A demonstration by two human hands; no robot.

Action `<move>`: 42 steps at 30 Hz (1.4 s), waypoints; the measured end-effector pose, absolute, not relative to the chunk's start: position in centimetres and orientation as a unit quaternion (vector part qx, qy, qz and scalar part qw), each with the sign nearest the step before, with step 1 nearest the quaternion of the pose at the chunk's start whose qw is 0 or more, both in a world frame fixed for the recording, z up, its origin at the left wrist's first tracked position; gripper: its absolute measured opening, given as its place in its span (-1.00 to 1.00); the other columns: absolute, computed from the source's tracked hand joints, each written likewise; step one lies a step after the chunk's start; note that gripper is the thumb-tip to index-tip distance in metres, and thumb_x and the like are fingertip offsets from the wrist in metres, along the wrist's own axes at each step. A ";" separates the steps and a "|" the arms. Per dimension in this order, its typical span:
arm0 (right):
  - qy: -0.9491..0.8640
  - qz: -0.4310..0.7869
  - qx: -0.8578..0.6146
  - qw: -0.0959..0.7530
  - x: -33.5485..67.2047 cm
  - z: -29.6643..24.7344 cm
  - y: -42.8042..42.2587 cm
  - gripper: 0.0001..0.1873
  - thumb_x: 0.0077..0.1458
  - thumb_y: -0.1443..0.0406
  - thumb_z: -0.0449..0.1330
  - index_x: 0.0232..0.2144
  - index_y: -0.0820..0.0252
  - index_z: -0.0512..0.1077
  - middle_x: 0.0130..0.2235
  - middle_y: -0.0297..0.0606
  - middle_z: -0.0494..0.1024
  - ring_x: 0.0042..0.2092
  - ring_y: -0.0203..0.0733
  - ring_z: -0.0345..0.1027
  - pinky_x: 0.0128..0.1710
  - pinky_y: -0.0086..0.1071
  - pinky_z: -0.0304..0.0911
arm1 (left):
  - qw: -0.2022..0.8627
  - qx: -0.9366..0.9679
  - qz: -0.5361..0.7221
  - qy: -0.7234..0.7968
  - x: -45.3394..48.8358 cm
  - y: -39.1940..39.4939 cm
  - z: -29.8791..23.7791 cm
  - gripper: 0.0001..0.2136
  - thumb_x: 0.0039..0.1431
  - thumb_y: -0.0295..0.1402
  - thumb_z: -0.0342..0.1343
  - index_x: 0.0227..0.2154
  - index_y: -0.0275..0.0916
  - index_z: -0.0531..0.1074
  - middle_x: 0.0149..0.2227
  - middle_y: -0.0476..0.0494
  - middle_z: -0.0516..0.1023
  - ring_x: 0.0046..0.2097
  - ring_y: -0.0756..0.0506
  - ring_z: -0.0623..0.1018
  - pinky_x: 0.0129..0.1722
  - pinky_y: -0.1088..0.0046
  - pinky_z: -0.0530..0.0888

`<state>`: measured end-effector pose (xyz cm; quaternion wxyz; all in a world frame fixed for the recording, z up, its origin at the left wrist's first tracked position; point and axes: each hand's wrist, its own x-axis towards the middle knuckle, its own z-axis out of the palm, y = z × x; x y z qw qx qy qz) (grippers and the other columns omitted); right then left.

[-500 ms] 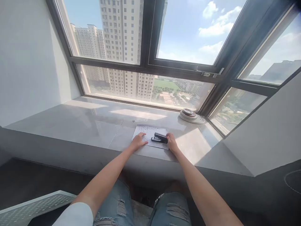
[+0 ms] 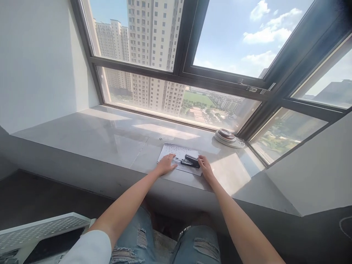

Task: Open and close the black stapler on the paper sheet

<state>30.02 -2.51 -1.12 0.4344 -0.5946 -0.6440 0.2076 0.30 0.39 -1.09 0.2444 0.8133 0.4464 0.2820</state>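
Over by the dark-framed glass window [image 2: 132, 68] sits a stack of round, mostly pale discs [image 2: 227, 139]; nearer, a white perforated panel [image 2: 52, 228].

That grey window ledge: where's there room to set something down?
The widest free patch lies between the white wall and the left hand; a smaller one, beside the right hand, in front of the stacked flat round discs. Crowded: the written-on white paper around the black stapler.

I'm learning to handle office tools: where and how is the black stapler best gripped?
Probably by the stapler's right end, coming from the right. It lies on the paper with its upper and lower parts spread at the left and meeting at the right, likely the steadier hold. The right hand is at that end.
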 end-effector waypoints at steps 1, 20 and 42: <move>-0.650 0.212 -0.591 0.427 30.0 -1.0 -2.7 -0.42 0.24 -0.18 0.05 0.05 0.08 0.40 0.04 -0.07 0.53 0.00 0.05 0.40 0.06 -0.07 0.30 | 0.240 0.818 0.277 0.443 0.3 0.4 -1.1 -0.47 0.24 -0.13 0.15 0.23 -0.20 0.35 0.22 -0.34 0.46 0.25 -0.37 0.44 0.21 0.09 0.37; -0.731 0.151 -0.563 0.356 28.8 1.3 -2.3 -0.48 0.00 -0.01 0.33 -0.02 0.04 0.48 -0.05 -0.14 0.61 -0.02 0.09 0.47 -0.05 -0.10 0.36 | 0.362 0.718 0.399 0.441 1.4 -0.1 -2.2 -0.43 0.08 -0.12 0.28 0.12 -0.27 0.40 0.36 -0.46 0.30 0.44 -0.39 0.18 0.44 0.04 0.06; -0.866 -0.192 -0.403 0.223 23.1 5.2 -7.6 -0.61 0.37 0.37 -0.01 0.12 0.09 0.48 -0.05 -0.07 0.63 -0.03 0.06 0.44 -0.06 -0.07 0.33 | 0.756 0.147 0.603 0.208 4.8 -1.8 -0.7 -0.17 0.37 0.12 -0.58 0.28 -0.34 0.34 0.40 -0.38 0.26 0.39 -0.23 0.34 0.36 0.15 0.34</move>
